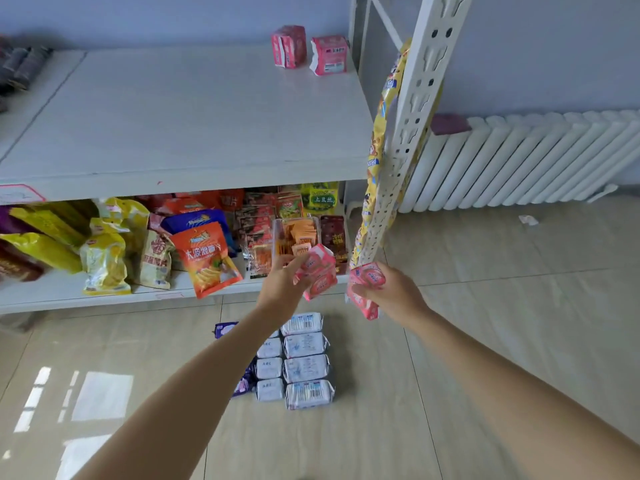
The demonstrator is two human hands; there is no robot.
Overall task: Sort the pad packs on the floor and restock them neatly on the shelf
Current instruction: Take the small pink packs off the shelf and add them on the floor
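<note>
- The left hand point(282, 285) is raised in front of the lower shelf, fingers point(300, 263) curled shut around a bunch of pink pad packs point(320, 271); how many it holds I cannot tell, though at least two show.
- The left forearm reaches up and forward from the lower left, the back of the wrist facing the camera and the packs fanning out to the right of the palm.
- The right hand point(394, 294) is level with the left, near it but apart, fingers point(363, 293) clamped on another pink pad pack point(365, 289) that hangs tilted, its lower end pointing down.
- The right forearm comes in from the lower right, the back of the hand turned up.
- Two more pink packs point(308, 48) stand upright at the back right corner of the white upper shelf point(194, 116), just beside each other.
- On the tiled floor point(485, 341) beneath the hands, white pad packs point(306, 368) lie in two neat columns, with purple packs point(227, 330) partly hidden behind the left forearm.
- The lower shelf point(69, 292) is crowded with snack bags point(204, 254).
- A perforated white shelf post point(412, 126) rises just above the right hand, a yellow snack strip point(379, 140) hanging along it; a white radiator point(519, 161) stands against the wall.
</note>
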